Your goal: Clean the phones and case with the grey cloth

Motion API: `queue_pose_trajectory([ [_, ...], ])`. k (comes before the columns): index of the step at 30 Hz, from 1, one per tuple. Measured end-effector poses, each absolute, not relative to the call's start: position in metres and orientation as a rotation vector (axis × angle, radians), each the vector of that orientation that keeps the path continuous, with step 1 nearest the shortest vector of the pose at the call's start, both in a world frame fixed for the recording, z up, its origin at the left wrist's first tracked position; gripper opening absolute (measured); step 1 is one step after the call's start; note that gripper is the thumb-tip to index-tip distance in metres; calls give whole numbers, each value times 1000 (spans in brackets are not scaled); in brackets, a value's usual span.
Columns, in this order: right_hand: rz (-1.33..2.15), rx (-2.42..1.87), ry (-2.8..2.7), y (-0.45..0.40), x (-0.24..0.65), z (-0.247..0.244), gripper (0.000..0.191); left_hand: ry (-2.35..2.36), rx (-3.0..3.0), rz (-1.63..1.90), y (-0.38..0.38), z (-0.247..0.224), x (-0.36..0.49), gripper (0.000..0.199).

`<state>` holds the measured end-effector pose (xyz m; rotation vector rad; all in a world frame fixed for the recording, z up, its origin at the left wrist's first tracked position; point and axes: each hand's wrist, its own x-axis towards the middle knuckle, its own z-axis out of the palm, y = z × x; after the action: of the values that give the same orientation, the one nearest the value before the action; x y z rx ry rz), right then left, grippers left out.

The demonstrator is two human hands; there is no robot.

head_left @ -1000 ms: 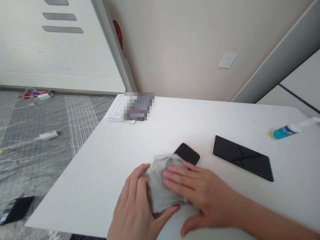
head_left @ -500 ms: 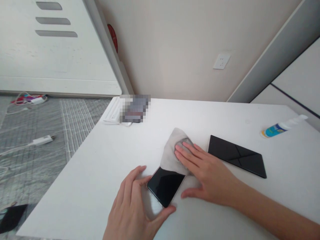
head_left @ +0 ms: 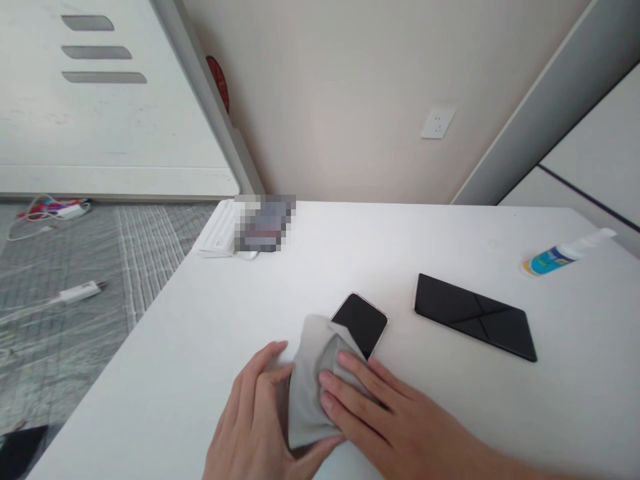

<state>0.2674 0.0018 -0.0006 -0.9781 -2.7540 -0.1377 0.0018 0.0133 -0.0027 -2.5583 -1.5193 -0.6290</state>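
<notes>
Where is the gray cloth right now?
In the head view, the gray cloth covers the near part of the phone, beneath the right hand, with the left hand close on its left.

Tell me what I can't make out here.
In the head view:
Near end of the black-screened rectangular phone: hidden by the soft grey cloth.
Markings on the pixelated dark rectangular item: blurred out.
Label wording on the white, blue-labelled plastic spray bottle: too small.
Black flat object, lower left: cut off by picture edge.
</notes>
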Motion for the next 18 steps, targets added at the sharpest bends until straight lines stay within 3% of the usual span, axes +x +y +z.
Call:
queue_pose_trajectory([
  [2,-67,-1008,-2750,5,272,4,76,-1525,-2553,-621,13,-3,1,68],
  [5,72,-1309,-2586,15,279,10,111,-1546,-2530,-640,13,-4,1,70],
  [6,92,-1313,-2576,16,279,11,112,-1549,-2533,-631,14,-4,1,71],
  [10,169,-906,-2751,12,270,9,60,-1511,-2550,-629,14,-2,1,65],
  [12,235,-973,-2715,13,270,10,64,-1519,-2556,-615,14,-2,1,64],
  [15,251,-1261,-2586,16,273,11,107,-1541,-2533,-627,14,-3,2,70],
  [16,218,-1251,-2591,15,273,11,108,-1535,-2525,-643,14,-3,2,70],
  [18,163,-1047,-2688,12,272,10,84,-1521,-2535,-641,14,-4,2,66],
])
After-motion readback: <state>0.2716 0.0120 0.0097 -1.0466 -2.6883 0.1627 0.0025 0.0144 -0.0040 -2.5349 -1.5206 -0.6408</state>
